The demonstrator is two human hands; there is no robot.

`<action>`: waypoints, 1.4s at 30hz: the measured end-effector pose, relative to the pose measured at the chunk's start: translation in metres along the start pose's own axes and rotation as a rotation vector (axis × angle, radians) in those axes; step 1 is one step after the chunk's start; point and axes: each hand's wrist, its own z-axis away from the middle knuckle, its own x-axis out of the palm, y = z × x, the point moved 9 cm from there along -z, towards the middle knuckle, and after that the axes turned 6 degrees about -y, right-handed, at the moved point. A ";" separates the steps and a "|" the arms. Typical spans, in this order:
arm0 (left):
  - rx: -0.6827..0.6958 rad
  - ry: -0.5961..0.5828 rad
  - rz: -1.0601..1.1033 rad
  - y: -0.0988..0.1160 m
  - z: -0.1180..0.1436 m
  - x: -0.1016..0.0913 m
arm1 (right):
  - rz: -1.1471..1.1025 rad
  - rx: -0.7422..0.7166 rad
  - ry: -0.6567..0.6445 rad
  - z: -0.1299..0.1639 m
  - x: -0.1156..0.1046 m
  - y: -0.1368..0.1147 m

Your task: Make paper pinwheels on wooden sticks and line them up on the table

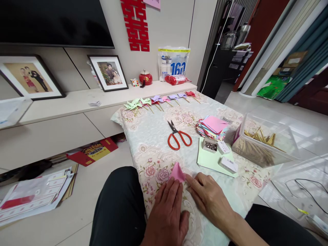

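A small folded sheet of pink paper (177, 173) lies on the cloth-covered table near its front edge. My left hand (167, 205) rests flat over the paper's lower part, fingers stretched out. From the right, my right hand (210, 196) has its fingers curled, and the index fingertip meets the paper's right corner; its thumb is mostly hidden. Beyond the paper are orange-handled scissors (176, 135), blades apart. A stack of coloured paper squares (213, 125) sits to the right. Several paper pinwheels (156, 99) on sticks line the far edge.
Green paper sheets (208, 160) carry an open box of small metal pins (210, 146) and two small white boxes (229, 165). A clear plastic bin (266, 140) holds wooden sticks. Behind the table runs a white cabinet (77, 102) with framed photos and a red jar (145, 78).
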 end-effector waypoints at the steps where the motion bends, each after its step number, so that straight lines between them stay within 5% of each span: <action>1: 0.006 -0.001 -0.001 0.000 0.000 0.000 | 0.009 -0.011 0.002 -0.001 0.000 -0.001; 13: 0.025 0.011 0.116 -0.005 0.006 -0.009 | 0.092 -0.095 -0.004 -0.005 0.003 -0.009; 19: -0.181 0.096 0.334 -0.030 0.019 -0.009 | 0.123 -0.112 -0.014 -0.003 0.005 -0.009; 24: -0.311 0.139 0.269 -0.041 0.020 -0.008 | 0.123 -0.121 -0.014 -0.003 0.006 -0.009; 32: -0.274 0.077 0.248 -0.044 0.003 0.001 | 0.046 -0.129 0.016 -0.004 0.001 -0.008; 42: -0.119 0.052 0.276 -0.052 -0.012 -0.001 | -0.397 0.027 0.171 -0.004 -0.015 0.023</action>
